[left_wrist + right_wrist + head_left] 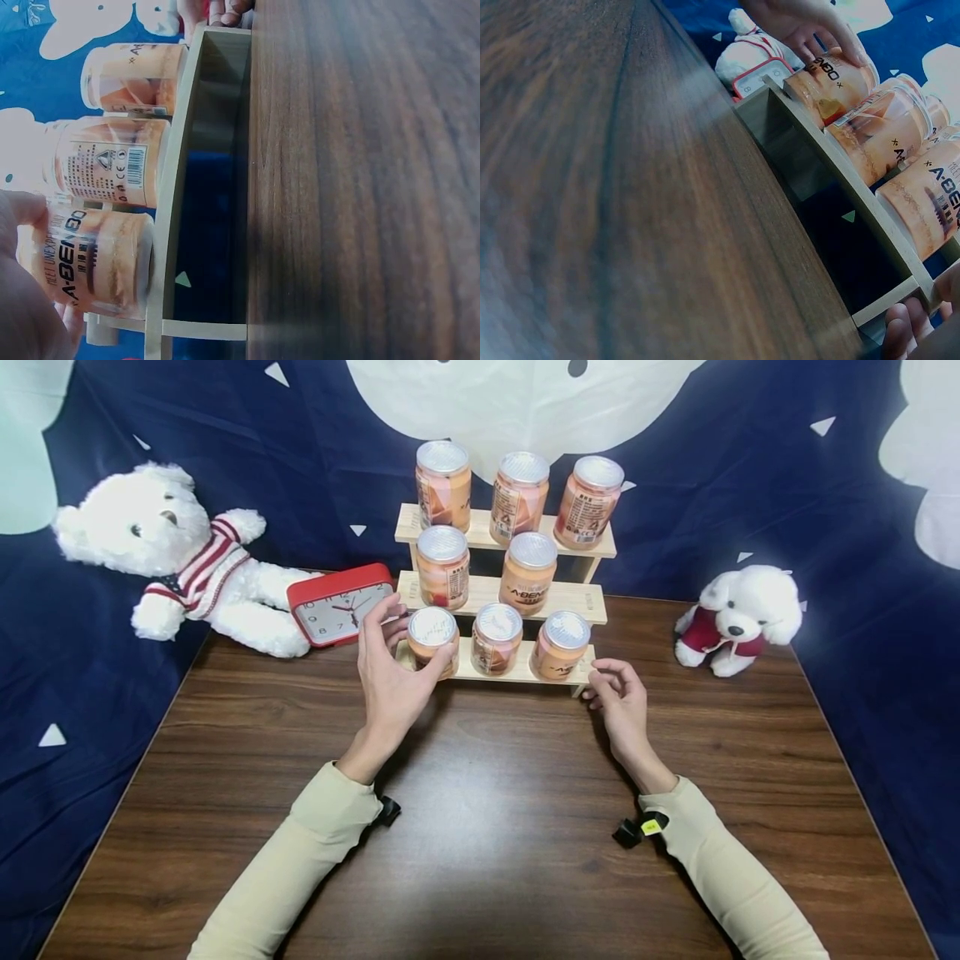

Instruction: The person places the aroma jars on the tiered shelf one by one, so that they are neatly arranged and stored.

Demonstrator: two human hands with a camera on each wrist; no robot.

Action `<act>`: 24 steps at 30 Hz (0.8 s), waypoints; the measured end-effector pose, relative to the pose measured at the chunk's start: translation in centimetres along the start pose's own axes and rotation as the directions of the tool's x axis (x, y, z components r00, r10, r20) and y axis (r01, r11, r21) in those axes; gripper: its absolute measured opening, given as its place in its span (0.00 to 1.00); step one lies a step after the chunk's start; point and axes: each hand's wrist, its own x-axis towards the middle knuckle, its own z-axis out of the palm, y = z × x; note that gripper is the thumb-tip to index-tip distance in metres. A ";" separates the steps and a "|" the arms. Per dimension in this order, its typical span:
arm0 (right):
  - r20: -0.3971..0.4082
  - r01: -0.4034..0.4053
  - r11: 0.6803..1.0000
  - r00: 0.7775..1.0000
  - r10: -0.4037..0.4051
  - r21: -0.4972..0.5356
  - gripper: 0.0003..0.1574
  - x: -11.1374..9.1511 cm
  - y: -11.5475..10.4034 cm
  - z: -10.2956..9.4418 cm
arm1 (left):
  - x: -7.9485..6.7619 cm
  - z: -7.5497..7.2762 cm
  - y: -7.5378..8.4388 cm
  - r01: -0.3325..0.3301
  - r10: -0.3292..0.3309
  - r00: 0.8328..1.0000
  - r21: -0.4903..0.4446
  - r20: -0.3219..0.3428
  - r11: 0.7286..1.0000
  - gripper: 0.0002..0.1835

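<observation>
My left hand holds the leftmost jar on the bottom step of a three-tier wooden rack. Its thumb lies across the front, the fingers around the far side. The jar is clear, with a silvery lid and orange-brown contents; black lettering shows on its label in the left wrist view. At the bottom step's right end, my right hand grips the plank's corner between thumb and curled fingers. Two similar jars, a middle one and a right one, share that step.
Two jars stand on the middle step and three on the top step. A red clock and white teddy bear are to the left. A white plush dog sits right on the brown table. A blue cloth hangs behind.
</observation>
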 end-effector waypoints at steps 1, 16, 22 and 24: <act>0.000 0.001 1.000 1.000 -0.001 0.000 0.07 0.0 0.0 0.0 | 0.0 0.0 0.0 0.003 -0.003 1.000 -0.004 -0.003 1.000 0.47; 0.011 -0.004 1.000 1.000 0.004 -0.011 0.07 0.0 0.0 0.1 | 0.3 0.1 -0.6 0.000 0.000 1.000 -0.019 0.015 1.000 0.48; 0.010 -0.005 1.000 1.000 0.005 -0.011 0.07 0.1 0.1 0.2 | 0.5 -0.6 -0.9 -0.023 0.023 0.998 0.003 0.059 1.000 0.49; 0.005 0.000 1.000 1.000 0.000 -0.008 0.07 0.0 0.1 0.2 | 0.6 -1.1 -1.0 -0.040 0.037 0.996 0.025 0.085 0.999 0.50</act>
